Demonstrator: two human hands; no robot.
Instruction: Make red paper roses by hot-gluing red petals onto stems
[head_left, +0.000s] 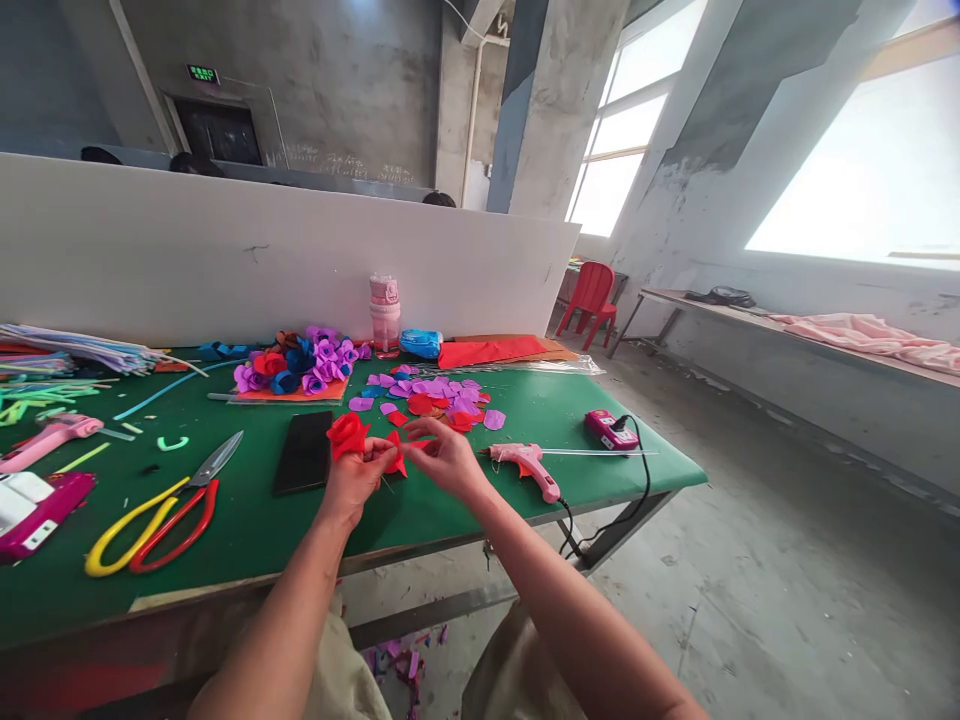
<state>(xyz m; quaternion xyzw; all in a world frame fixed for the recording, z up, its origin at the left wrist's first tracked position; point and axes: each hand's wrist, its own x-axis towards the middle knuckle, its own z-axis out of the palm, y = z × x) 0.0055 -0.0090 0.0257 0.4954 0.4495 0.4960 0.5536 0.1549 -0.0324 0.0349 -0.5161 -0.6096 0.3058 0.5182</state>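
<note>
My left hand (pixel 357 480) is closed around the base of a red paper flower (pixel 348 435), which faces up above the green table. At its fingertips is a pointed red paper piece (pixel 397 458). From the right, my right hand (pixel 448 462) reaches in with its fingers pinched on the edge of that red paper piece. The stem below the flower is mostly hidden. Behind my hands lie loose purple petals (pixel 450 390) and red petals (pixel 420 404). A black flat pad (pixel 301 455) lies beside my left hand, and a pink glue gun (pixel 529 468) is right of my right hand.
Scissors (pixel 176 515) with yellow and red handles lie left. Finished paper flowers (pixel 307 360), a pink bottle (pixel 385 315) and red paper (pixel 487 351) stand before a white partition (pixel 285 250). A power strip (pixel 611 432) with a cord sits near the right edge.
</note>
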